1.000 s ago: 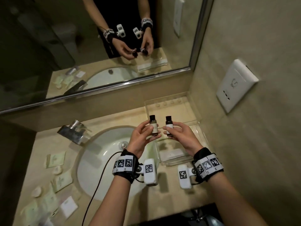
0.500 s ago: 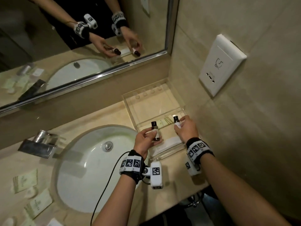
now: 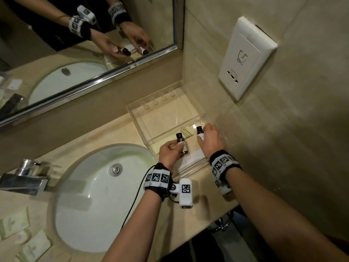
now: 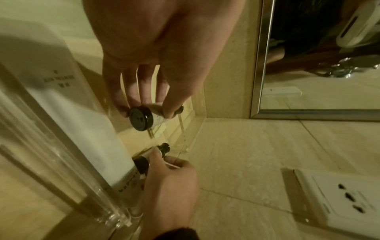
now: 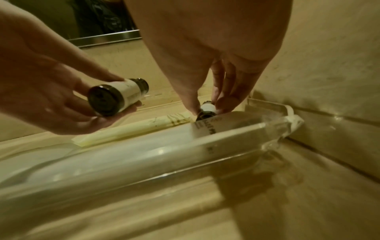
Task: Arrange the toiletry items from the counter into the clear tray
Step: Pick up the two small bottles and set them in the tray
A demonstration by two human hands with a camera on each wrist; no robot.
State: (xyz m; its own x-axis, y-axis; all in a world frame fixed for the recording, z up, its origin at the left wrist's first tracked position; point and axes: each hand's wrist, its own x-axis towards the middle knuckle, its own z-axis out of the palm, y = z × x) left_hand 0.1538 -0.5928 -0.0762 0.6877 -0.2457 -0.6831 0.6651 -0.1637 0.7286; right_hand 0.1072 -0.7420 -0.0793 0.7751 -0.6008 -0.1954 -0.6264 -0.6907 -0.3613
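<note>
A clear tray (image 3: pixel 140 127) sits on the counter in the corner by the wall. My left hand (image 3: pixel 170 153) pinches a small dark bottle with a white label (image 3: pixel 181 143) (image 4: pixel 144 116) (image 5: pixel 117 97), tilted above the tray's front section. My right hand (image 3: pixel 210 139) grips a second such bottle (image 3: pixel 200 132) (image 5: pixel 206 109) (image 4: pixel 163 148) low at the tray's right end. A white tube (image 3: pixel 195 156) (image 5: pixel 115 154) and a pale sachet (image 3: pixel 186 132) (image 5: pixel 127 129) lie in the tray under the bottles.
A white sink basin (image 3: pixel 98 195) with a chrome tap (image 3: pixel 26 176) lies left of the tray. Several pale green sachets (image 3: pixel 35 246) lie on the counter at the lower left. A mirror (image 3: pixel 75 44) runs along the back, and a white socket plate (image 3: pixel 247 57) is on the right wall.
Both hands have carried the bottles from above the sink's edge down and right into the tray. The right bottle has sunk low at the tray's right end.
</note>
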